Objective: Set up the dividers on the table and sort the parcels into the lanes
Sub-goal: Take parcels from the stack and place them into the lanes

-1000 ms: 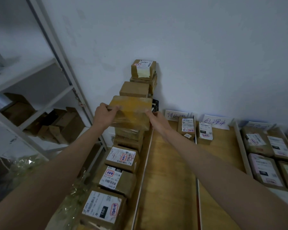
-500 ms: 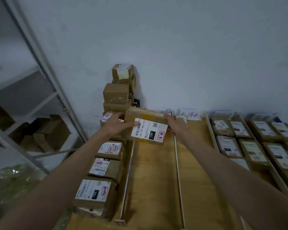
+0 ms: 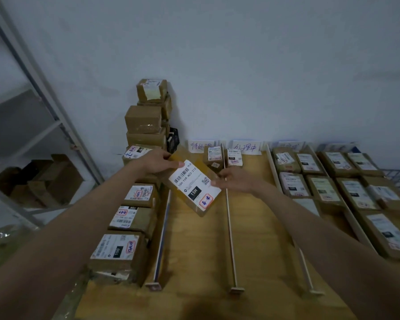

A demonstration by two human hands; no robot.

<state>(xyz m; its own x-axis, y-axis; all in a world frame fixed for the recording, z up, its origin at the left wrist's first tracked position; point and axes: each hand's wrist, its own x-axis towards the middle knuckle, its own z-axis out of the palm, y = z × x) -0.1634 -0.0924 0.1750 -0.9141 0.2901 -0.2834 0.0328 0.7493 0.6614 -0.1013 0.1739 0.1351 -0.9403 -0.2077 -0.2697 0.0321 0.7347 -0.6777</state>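
We see a big light wooden table (image 3: 259, 239) against a pale wall. Thin white strip dividers (image 3: 230, 239) stand on it and run from the back edge to the front edge, cutting the top into long lanes.

The two lanes near the right edge hold the most. They are packed with flat brown parcels with white labels (image 3: 322, 188), lying side by side in rows from the back edge toward the front.

The strip along the left edge holds a row of brown cardboard boxes with white labels and red stamps (image 3: 123, 248). At the back left corner, more plain brown boxes make a tall stack (image 3: 148, 121) that leans on the wall.

The two middle lanes are mostly bare wood. One small brown box (image 3: 214, 158) sits at the back edge of the first one, and another small labelled box (image 3: 234, 157) sits just across the divider from it. White paper signs with blue handwriting (image 3: 246, 147) stand at the back edge, above the lanes.

A grey metal shelf rack (image 3: 39, 93) stands off the left edge, with crumpled brown boxes on a low shelf.

Our two hands hold one brown parcel with a big white barcode label (image 3: 193, 187) up in the air, tilted, over the back part of the first middle lane. Our left hand (image 3: 157, 162) grips its top left corner. Our right hand (image 3: 234, 180) pinches its right edge.
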